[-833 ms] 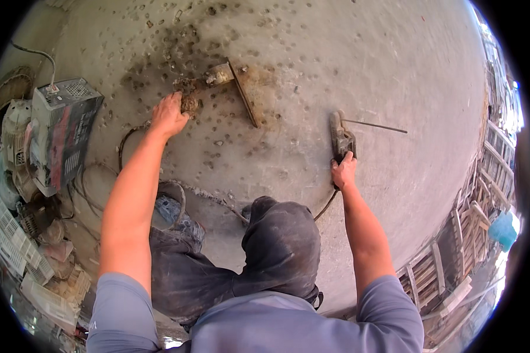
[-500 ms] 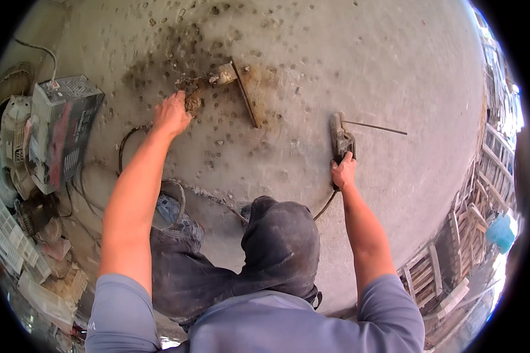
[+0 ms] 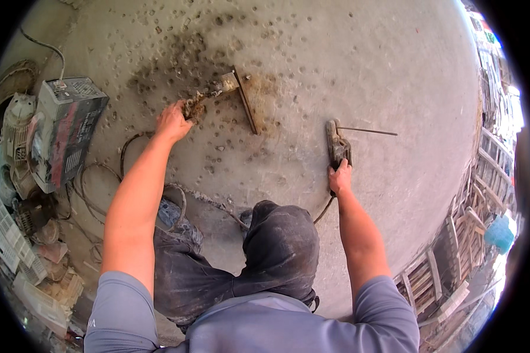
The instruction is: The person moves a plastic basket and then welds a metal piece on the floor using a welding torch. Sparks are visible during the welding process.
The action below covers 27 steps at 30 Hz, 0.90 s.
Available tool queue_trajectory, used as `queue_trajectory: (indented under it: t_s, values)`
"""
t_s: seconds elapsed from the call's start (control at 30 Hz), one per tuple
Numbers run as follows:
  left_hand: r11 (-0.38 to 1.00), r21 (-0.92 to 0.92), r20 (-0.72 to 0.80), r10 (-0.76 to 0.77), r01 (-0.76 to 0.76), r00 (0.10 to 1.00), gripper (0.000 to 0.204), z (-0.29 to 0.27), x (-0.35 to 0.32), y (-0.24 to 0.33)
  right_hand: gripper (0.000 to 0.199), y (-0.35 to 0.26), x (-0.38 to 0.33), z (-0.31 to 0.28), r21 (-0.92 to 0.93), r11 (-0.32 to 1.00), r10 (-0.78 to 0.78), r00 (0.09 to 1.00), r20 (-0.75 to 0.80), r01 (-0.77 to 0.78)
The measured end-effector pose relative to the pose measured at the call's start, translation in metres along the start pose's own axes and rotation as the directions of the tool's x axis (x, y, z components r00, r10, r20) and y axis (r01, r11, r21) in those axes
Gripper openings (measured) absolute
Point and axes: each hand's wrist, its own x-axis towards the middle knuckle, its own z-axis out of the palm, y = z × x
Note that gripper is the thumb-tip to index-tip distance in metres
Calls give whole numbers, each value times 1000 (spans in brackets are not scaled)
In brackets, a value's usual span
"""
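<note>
My left hand (image 3: 174,122) is closed around the near end of a rusty, dirt-crusted ground clamp (image 3: 194,109). The clamp's far end reaches a small pale metal block (image 3: 226,84), beside a brown flat metal bar (image 3: 245,102); whether it grips the block I cannot tell. To the right, my right hand (image 3: 340,175) is wrapped around the handle of a welding electrode holder (image 3: 337,144). A thin welding rod (image 3: 368,131) sticks out of its head to the right, above the floor and apart from the bar.
A boxy welding machine (image 3: 68,132) stands at the left beside old motor-like parts (image 3: 19,126) and pale plastic crates (image 3: 9,232). Cables (image 3: 123,150) loop over the pitted concrete floor (image 3: 406,76) near my feet. Stacked wooden pallets (image 3: 433,273) line the right side.
The view has shifted slightly. My left hand has brought the clamp's far end closer to the metal block. My right hand still holds the electrode holder in nearly the same place.
</note>
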Motion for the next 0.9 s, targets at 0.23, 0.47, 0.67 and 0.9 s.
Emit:
queue_trajectory:
  t_s: [0.23,0.47,0.67,0.9]
  values:
    - [966,-255,24,-36,41,999,45,0,-7,6,59,15,-1,2,9,999,-31,999,24,31]
    - [990,-102,-152,77,-93,985,42,3,-4,1,57,11,-1,12,51,999,4,1000,-16,-3]
    - [998,8,-147,58,-57,988,48,-9,-8,36,57,1,-4,5,37,999,29,1000,-6,-29]
    - [992,-126,-158,-11,-9,987,51,2,-8,32,57,-5,-6,-1,48,998,47,999,22,-48]
